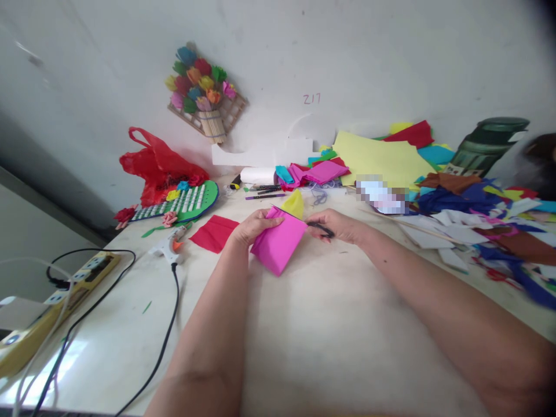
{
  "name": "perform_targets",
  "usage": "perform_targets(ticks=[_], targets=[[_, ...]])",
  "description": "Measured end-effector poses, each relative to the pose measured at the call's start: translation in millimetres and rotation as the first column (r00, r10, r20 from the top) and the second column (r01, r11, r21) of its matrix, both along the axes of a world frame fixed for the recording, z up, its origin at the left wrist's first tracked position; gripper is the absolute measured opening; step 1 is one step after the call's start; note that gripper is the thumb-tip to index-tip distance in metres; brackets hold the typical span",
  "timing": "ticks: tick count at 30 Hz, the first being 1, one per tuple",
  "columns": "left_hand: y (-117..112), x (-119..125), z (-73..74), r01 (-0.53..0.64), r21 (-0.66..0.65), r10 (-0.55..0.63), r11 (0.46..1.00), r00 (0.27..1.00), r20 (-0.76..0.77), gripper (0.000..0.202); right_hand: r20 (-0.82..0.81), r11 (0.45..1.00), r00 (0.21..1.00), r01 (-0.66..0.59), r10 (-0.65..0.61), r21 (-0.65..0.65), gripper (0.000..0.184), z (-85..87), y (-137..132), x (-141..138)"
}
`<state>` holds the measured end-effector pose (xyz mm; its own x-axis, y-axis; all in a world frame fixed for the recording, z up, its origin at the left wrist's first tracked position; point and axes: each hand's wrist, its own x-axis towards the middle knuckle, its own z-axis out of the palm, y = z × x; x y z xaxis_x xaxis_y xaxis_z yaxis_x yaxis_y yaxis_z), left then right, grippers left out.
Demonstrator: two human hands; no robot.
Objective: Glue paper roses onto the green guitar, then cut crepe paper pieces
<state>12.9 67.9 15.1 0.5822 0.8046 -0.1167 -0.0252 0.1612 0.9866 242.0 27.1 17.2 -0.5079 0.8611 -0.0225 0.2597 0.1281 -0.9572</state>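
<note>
Two bare forearms are seen, entering from the lower edge at about 6 and 4 o'clock. No sleeves are visible on either arm; both are uncovered from the frame edge up to the wrists. The left hand (254,227) is bare, and no ring, watch or bracelet can be made out on it. The right hand (341,226) is likewise bare and ungloved, with no jewellery discernible. The forearms are broad and rounded. Fingernails are too small to be judged.
</note>
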Motion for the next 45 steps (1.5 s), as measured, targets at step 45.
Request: perform_targets(ticks=[45], targets=[[-2.8, -19.6, 19.5, -0.212, 0.136, 0.197, 0.968, 0.973, 0.118, 0.025, 0.102, 0.992, 0.995, 0.010, -0.022, 0.125, 0.044, 36.2, -6.5, 14.9]])
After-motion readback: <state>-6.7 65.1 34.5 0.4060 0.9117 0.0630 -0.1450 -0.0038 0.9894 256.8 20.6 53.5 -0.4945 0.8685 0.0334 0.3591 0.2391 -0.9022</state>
